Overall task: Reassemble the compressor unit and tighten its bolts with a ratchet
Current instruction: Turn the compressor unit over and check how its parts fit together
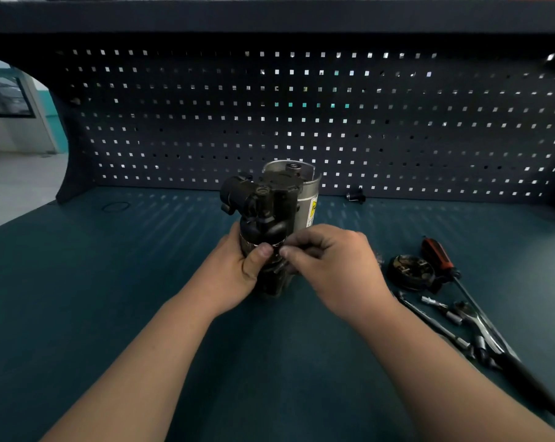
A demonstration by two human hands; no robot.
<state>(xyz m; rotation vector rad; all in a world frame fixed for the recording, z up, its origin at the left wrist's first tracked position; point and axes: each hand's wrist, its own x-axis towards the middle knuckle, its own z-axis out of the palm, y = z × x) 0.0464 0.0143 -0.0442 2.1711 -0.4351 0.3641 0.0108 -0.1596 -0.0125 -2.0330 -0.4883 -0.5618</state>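
The compressor unit (266, 215) stands mid-bench, left hand (237, 269) wrapped around it, right hand (330, 266) pinching something small, likely a bolt; the ratchet (473, 323) lies untouched at right, tightening remains

**Count on the bench**

One compressor unit (269, 212) stands upright, with two hands on it: one left hand (234, 272) and one right hand (336, 266). To the right lie one round dark part (410, 271), one red-handled screwdriver (438, 255) and one ratchet (480, 327), beside several small sockets and extension bars, too blurred to count. One small dark fitting (355, 196) and one thin ring (116, 206) lie near the pegboard (301, 122)
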